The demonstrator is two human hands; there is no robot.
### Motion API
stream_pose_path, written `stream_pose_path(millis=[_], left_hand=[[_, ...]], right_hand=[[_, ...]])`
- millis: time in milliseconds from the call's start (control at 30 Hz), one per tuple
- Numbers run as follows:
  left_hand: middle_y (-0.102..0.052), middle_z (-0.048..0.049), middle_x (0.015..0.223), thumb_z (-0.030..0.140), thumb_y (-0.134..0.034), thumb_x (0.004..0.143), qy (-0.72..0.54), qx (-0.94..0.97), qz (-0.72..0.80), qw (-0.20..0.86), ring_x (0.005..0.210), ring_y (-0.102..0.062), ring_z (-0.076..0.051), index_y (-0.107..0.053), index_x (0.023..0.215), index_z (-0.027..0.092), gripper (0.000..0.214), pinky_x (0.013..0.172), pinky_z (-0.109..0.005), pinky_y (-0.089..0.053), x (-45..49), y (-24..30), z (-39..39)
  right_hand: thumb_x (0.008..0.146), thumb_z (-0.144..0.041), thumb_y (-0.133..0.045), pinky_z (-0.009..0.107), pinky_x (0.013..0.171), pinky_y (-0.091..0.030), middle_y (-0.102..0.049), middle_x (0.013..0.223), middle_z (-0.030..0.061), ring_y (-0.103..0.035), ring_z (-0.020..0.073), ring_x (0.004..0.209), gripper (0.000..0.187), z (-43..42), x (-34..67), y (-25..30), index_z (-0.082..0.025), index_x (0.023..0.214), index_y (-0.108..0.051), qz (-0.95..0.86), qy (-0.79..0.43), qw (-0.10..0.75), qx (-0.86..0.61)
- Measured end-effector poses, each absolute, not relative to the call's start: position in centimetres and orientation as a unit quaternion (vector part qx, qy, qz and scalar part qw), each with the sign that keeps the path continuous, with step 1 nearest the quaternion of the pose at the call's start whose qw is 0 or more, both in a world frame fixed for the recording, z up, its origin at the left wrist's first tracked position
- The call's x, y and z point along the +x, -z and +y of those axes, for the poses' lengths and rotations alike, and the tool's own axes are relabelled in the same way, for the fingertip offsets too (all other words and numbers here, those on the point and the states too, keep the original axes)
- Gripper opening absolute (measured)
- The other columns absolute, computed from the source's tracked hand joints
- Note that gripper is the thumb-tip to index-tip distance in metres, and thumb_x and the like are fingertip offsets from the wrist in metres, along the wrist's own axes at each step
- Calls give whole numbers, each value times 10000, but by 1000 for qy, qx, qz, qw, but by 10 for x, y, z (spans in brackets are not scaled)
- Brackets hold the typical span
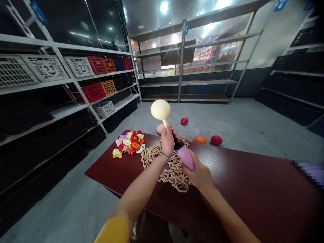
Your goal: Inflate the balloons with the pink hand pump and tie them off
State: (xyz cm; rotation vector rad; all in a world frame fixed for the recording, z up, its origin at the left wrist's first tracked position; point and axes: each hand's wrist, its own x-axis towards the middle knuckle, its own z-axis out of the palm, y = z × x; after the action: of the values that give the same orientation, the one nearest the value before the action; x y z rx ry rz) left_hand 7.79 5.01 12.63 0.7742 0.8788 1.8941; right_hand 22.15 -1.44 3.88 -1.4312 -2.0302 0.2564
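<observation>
My left hand (167,141) is closed around the neck of a pale yellow balloon (160,109), partly inflated, where it sits on the black nozzle of a pink hand pump (185,156). My right hand (199,173) grips the pump's lower end. Both hands are held above a dark red table (253,189). Under them lies a heap of tan cord (174,170). A pile of flat coloured balloons (130,142) lies to the left on the table.
Inflated balloons lie on the grey floor beyond the table: two red (216,140) (184,121), one orange (199,139), one pale (160,128). Shelves with white, red and orange crates (93,91) line the left. More shelving stands at the back and right.
</observation>
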Motion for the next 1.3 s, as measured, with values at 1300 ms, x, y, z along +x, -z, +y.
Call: stream_pose_path(millis=[1300], left_hand=[[-441, 56, 504, 425, -472, 927, -706, 329, 510, 364, 371, -432, -86, -425, 710, 211, 308, 365, -187, -360, 21, -127, 69]], right_hand=[[857, -368, -597, 344, 731, -528, -751, 1073, 60, -732, 285, 884, 605, -31, 204, -39, -277, 1436, -447, -787, -140, 261, -542]])
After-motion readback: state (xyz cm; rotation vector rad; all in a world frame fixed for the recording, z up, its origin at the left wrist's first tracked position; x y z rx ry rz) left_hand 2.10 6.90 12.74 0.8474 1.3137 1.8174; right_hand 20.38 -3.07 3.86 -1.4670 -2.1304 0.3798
